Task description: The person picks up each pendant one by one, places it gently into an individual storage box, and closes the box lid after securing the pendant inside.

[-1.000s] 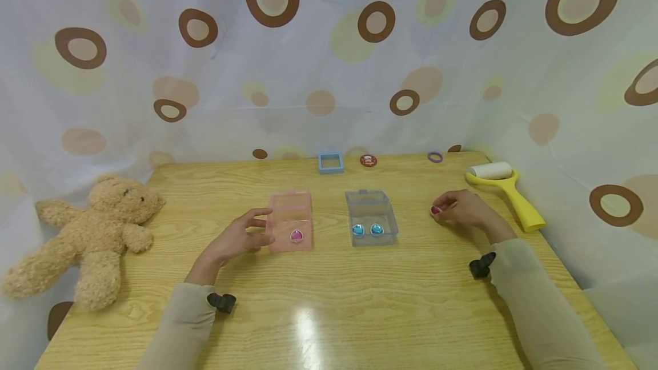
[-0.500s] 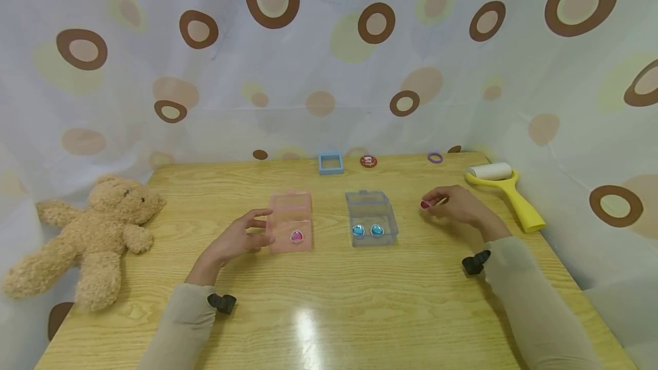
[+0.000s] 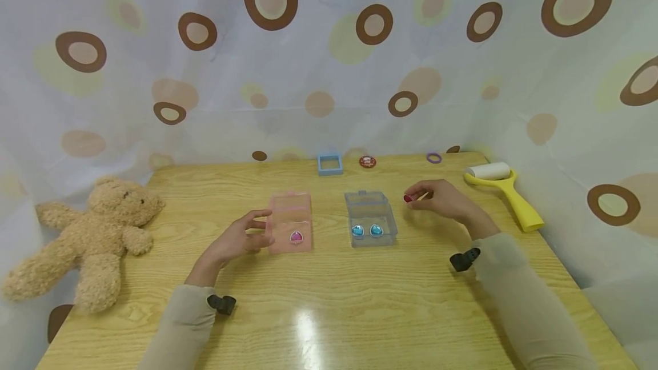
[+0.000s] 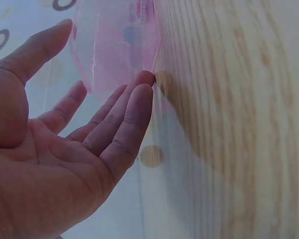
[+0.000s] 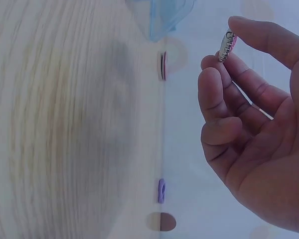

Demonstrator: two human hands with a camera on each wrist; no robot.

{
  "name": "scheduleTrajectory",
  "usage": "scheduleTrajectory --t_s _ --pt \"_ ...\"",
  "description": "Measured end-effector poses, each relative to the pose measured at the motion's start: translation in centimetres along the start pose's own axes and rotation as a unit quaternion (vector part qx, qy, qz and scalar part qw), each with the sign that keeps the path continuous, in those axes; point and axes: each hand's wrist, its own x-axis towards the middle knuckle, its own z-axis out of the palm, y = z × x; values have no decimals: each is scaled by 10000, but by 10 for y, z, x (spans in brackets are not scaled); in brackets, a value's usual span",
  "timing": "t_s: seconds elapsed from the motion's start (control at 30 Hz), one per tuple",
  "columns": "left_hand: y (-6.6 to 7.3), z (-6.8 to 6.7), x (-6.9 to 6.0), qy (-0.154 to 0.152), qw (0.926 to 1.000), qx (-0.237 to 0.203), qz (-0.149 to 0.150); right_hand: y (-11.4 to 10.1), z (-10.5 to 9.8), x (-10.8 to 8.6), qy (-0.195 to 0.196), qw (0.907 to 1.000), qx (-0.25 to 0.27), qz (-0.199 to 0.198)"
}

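Observation:
Between thumb and fingertips, my right hand [image 3: 442, 198] pinches a pink gem [image 5: 227, 46] with a silvery edge, held above the table just right of the blue clear box [image 3: 371, 238]. That box has its lid laid back and holds two blue gems [image 3: 376, 230]. Left of it lies a pink clear box [image 3: 291, 247], also with its lid back, with one pink gem [image 3: 296, 237] inside. My left hand [image 3: 240, 237] stays at the pink box's left side, fingers spread and relaxed. In the left wrist view its fingertips are at the pink box's wall; whether they touch it I cannot tell.
Along the back edge lie a light blue square frame [image 3: 329, 165], a red round badge [image 3: 367, 162] and a purple ring [image 3: 434, 157]. A yellow-handled roller [image 3: 514, 196] is at the right, and a teddy bear [image 3: 92, 238] at the left. A spotted curtain surrounds the table.
My right hand has moved left and slightly away from me with the pink gem, toward the blue box. The left hand and both boxes have kept their places.

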Motion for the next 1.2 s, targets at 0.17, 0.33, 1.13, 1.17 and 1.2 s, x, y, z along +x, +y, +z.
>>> scheduleTrajectory --t_s 0.17,0.33,1.13,1.17,1.2 --pt "0 1 0 3 10000 -13 0 -10 7 5 -39 10000 48 -78" --pt "-1 1 0 -1 10000 -36 -11 -23 14 11 -99 9997 60 -200" --pt "1 1 -1 52 10000 77 20 -97 66 45 -545 9938 -89 -967" --pt "1 1 -1 54 10000 73 17 -99 68 45 -559 9936 -96 -972" --pt "0 1 -1 56 10000 68 11 -101 70 46 -578 9934 -88 -984"
